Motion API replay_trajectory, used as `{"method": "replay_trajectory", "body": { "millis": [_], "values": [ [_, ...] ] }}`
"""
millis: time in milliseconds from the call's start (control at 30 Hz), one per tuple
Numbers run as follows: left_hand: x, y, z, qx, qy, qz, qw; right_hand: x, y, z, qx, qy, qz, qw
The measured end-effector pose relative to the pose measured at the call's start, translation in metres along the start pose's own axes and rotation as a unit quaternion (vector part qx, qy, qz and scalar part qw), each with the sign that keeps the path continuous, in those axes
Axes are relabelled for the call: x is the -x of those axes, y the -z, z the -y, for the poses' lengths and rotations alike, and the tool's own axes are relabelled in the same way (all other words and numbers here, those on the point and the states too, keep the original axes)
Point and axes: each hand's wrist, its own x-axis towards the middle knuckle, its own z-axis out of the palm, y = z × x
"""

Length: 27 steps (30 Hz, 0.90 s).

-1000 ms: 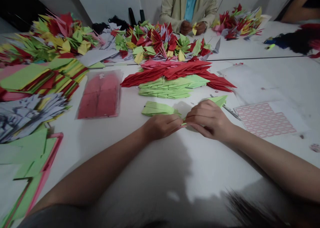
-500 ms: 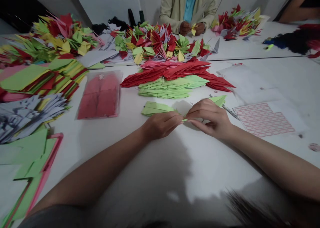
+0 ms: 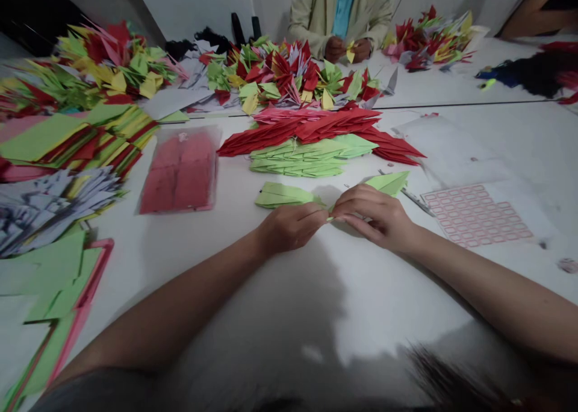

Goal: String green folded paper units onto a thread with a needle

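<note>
Green paper edge (image 3: 330, 218) pinched by left hand (image 3: 293, 226) and right hand (image 3: 374, 215); right knuckles slightly lowered since moment ago; fold seemingly still being worked.

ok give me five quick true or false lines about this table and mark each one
1. The bare left hand and bare right hand meet at a small light-green folded paper. True.
2. The stack of light-green folded paper strips lies farther off than the long red folded paper strips. False: the green stack is nearer the wearer.
3. The clear plastic packet with red contents lies left of that green stack. True.
4. The sheet with red-outlined labels lies left of the left hand. False: it is right of the right hand.
5. The person in a beige jacket across the table holds yellow folded paper. True.
</note>
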Motion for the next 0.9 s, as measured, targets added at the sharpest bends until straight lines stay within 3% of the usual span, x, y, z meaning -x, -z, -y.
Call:
{"method": "replay_trajectory", "body": {
  "millis": [200,467,733,900],
  "values": [
    [0.000,0.001,-0.001,-0.016,-0.013,0.011,1.000,0.003,-0.003,0.002,0.051,0.007,-0.006,0.999],
    [0.004,-0.004,0.003,-0.029,0.028,-0.036,0.999,0.006,-0.006,0.002,0.079,0.031,-0.025,0.996],
    [0.000,-0.003,-0.002,-0.049,-0.002,-0.025,0.999,0.004,-0.007,0.010,0.125,0.041,0.021,0.991],
    [0.004,-0.004,0.000,-0.026,0.015,-0.023,0.999,0.003,-0.004,0.005,0.091,0.029,-0.024,0.995]
  ]
}}
